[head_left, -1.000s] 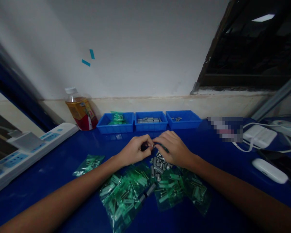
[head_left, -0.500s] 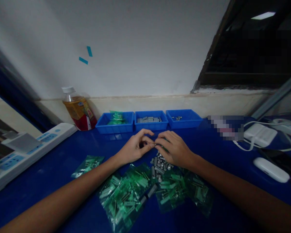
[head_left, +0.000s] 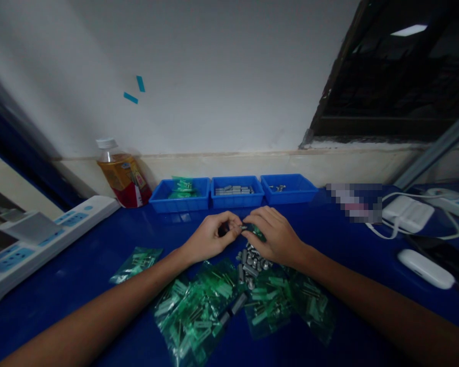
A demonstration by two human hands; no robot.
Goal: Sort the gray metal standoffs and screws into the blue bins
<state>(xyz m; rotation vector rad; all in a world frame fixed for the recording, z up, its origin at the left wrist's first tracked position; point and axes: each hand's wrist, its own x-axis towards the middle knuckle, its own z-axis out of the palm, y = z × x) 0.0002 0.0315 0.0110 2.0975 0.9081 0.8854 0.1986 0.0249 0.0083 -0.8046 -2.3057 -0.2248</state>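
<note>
My left hand (head_left: pixel 214 235) and my right hand (head_left: pixel 274 234) meet fingertip to fingertip above the table. Between the pinched tips shows a small metal piece (head_left: pixel 245 227), too small to name. A bit of green plastic bag (head_left: pixel 257 232) shows under the curled fingers of my right hand. Just below lies a pile of small grey metal parts (head_left: pixel 255 262), some cylindrical. Nearer to me are clear green bags (head_left: pixel 199 311) of strips and pins, and another such bag (head_left: pixel 270 303) beside them. Two grey cylinders (head_left: pixel 238 304) lie between these bags.
Three blue trays stand along the wall: one with a green bag (head_left: pixel 184 186), one with grey cylinders (head_left: pixel 233 190), one with few small parts (head_left: pixel 281 187). A drink bottle (head_left: pixel 124 176) and power strip (head_left: pixel 72 216) stand left; a white case (head_left: pixel 426 268) and charger (head_left: pixel 407 213) lie right.
The fingers of both hands have shifted slightly around the small metal piece, and more of the green bag now shows under my right hand. The view has moved a little.
</note>
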